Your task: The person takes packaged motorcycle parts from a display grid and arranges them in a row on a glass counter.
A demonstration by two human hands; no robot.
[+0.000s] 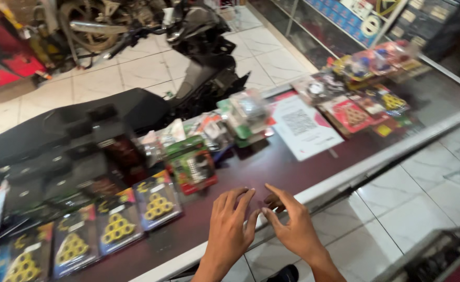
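While both hands hover empty, left [230, 230], right [292, 224], fingertips meeting, over counter edge [324, 190], bare top ahead.

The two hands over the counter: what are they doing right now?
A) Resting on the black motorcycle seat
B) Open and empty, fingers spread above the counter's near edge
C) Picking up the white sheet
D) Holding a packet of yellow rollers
B: the left hand and right hand hang open with fingers spread over the dark counter, gripping nothing; the packets of yellow rollers and the white sheet lie apart from them.
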